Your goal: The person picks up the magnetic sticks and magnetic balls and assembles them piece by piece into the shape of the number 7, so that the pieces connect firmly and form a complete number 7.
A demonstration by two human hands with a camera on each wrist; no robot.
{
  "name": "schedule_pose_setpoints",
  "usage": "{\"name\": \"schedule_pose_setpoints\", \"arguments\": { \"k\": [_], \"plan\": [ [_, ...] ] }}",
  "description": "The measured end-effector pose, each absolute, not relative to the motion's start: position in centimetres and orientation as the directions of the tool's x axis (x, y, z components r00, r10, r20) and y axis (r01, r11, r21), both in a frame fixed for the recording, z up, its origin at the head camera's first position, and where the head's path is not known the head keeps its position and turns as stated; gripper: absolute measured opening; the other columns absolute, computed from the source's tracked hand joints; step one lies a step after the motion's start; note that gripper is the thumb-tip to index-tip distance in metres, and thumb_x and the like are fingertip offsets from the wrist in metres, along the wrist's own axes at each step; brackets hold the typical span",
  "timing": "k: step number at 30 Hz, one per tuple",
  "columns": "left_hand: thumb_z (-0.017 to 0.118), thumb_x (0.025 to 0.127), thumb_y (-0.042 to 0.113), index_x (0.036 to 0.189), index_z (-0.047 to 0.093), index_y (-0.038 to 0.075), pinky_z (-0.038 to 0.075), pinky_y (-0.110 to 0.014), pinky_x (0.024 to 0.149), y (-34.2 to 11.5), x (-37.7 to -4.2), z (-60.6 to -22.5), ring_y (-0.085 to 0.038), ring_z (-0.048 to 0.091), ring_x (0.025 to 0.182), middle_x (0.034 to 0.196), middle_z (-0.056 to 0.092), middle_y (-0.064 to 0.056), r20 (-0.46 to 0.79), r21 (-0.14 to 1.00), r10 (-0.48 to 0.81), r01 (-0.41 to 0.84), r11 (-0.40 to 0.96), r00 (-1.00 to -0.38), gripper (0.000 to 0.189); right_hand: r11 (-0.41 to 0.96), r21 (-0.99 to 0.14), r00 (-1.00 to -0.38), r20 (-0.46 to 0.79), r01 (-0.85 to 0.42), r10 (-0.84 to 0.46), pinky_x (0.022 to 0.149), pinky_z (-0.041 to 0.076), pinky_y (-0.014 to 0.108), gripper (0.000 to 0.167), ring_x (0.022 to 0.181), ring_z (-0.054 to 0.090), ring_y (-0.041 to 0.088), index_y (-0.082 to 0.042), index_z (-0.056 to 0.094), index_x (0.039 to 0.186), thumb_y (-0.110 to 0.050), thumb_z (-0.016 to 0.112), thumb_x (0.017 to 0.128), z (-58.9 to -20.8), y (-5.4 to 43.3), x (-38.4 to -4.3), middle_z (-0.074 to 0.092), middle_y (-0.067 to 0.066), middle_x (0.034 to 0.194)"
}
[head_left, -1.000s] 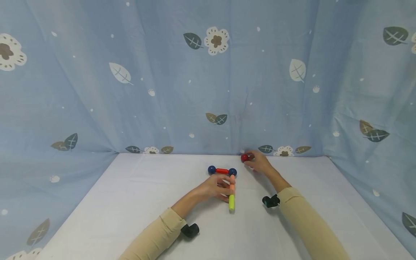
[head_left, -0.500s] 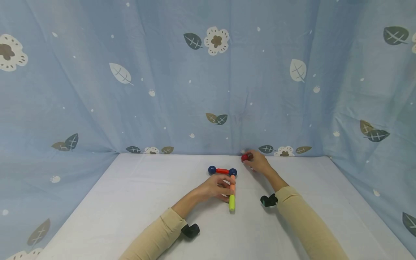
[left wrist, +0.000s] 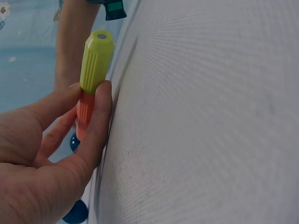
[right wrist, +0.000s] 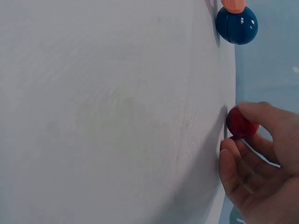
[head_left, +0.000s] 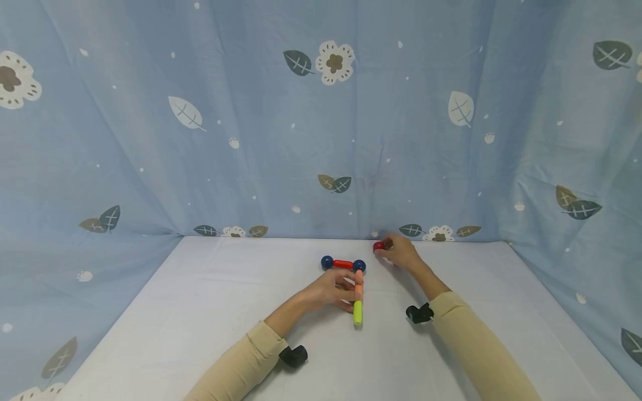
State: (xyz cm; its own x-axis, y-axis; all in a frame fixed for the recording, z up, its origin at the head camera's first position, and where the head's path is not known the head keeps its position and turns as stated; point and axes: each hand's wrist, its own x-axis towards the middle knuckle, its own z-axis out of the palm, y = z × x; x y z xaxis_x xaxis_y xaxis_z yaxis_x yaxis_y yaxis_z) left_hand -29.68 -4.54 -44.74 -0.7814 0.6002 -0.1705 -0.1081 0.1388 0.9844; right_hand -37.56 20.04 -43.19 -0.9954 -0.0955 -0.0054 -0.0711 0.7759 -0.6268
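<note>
My left hand (head_left: 331, 288) pinches an orange rod (left wrist: 85, 112) between thumb and fingers. A yellow-green rod (left wrist: 97, 63) continues from its near end. At its far end the orange rod meets a blue ball (head_left: 359, 265). From there a red rod (head_left: 343, 264) runs left to a second blue ball (head_left: 327, 262); both balls lie on the white table. Farther back and to the right, my right hand (head_left: 401, 250) holds a red ball (right wrist: 240, 122) between thumb and fingers, low at the table's back edge. Fingers hide part of the red ball and of the orange rod.
A blue curtain (head_left: 261, 167) with leaf and flower prints hangs behind the white table (head_left: 220, 295) and along its sides. Black devices on the left wrist (head_left: 293, 356) and right wrist (head_left: 419, 313) stick out near the tabletop.
The red ball has turned and shifted slightly in my right hand, whose fingers and wrist moved a little. My left hand and the joined rods have stayed in place.
</note>
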Motion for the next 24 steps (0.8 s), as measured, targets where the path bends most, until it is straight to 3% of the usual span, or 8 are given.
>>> {"name": "schedule_pose_setpoints", "arguments": {
  "k": [10,24],
  "plan": [
    [0.073,0.085,0.001,0.122,0.063,0.001,0.062,-0.042,0.074,-4.5,-29.8,-44.8,-0.02,0.063,0.092,0.106,0.06,-0.014,-0.171,0.984,0.6,-0.108,0.14,-0.781,0.038,0.774,-0.623,-0.989,0.001,-0.115,-0.146,0.059,0.053,0.026,0.04,0.072,0.064,0.016,0.001,0.064,0.117,-0.025,0.074,0.088,-42.5,20.3,-36.4,0.068,0.015,0.101],
    [0.073,0.085,0.0,0.121,0.063,0.0,0.061,-0.043,0.074,-4.4,-29.6,-44.8,-0.02,0.063,0.092,0.106,0.059,-0.015,-0.173,0.985,0.594,-0.119,0.129,-0.786,0.037,0.806,-0.531,-0.96,0.051,-0.261,-0.277,0.063,0.05,0.024,0.036,0.077,0.062,0.013,-0.004,0.07,0.111,-0.03,0.075,0.086,-41.9,20.0,-33.6,0.073,0.006,0.094]
  ]
}}
